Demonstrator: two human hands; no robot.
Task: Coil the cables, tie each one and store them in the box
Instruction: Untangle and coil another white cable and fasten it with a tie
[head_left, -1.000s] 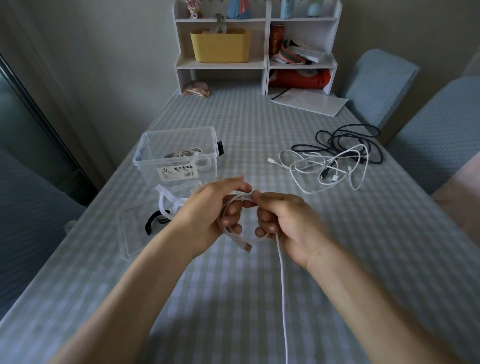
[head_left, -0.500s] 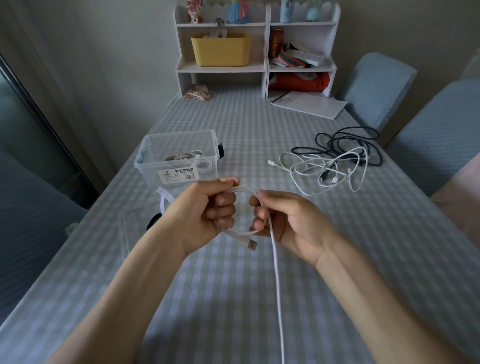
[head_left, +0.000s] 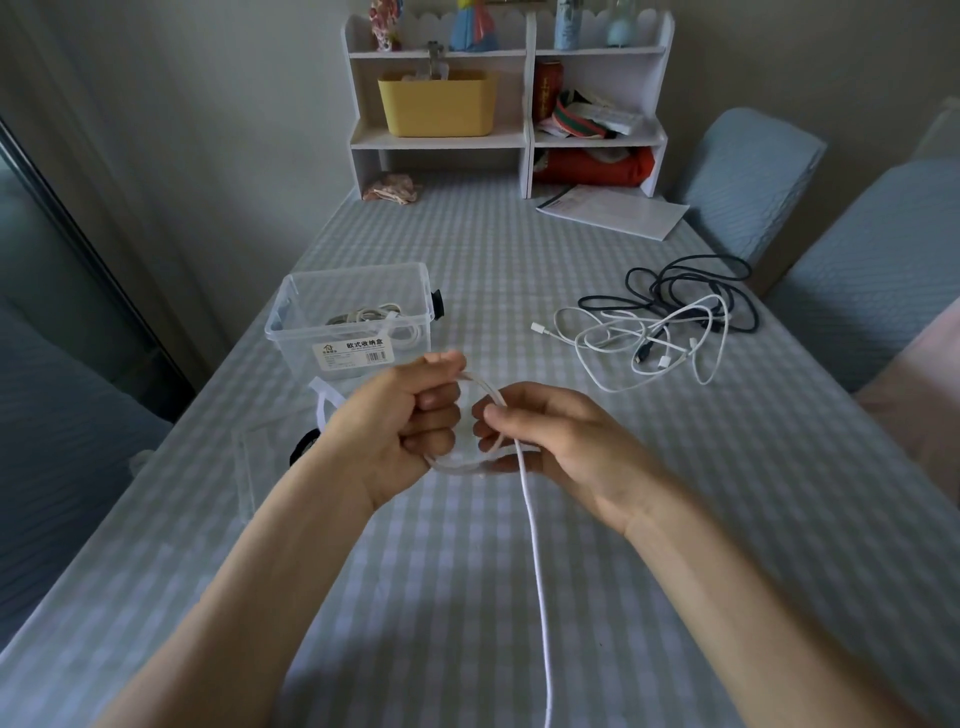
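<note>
A white cable (head_left: 535, 545) forms a small loop between my hands above the checked tablecloth. My left hand (head_left: 400, 421) grips the left side of the loop in a fist. My right hand (head_left: 550, 431) pinches the loop's right side, and the cable's free length hangs down toward me from there. A clear plastic box (head_left: 353, 322) stands behind my left hand with coiled white cables inside. A tangle of white cables (head_left: 644, 343) and a black cable (head_left: 691, 286) lies at the right.
The box's clear lid (head_left: 260, 467) lies left of my left wrist, with white and black ties (head_left: 324, 410) on it. A white shelf unit (head_left: 509, 98) and a paper sheet (head_left: 618, 210) sit at the far end. Blue chairs (head_left: 862, 249) stand right.
The hands have drawn slightly apart, widening the loop. The plug end that hung below the loop is no longer in sight.
</note>
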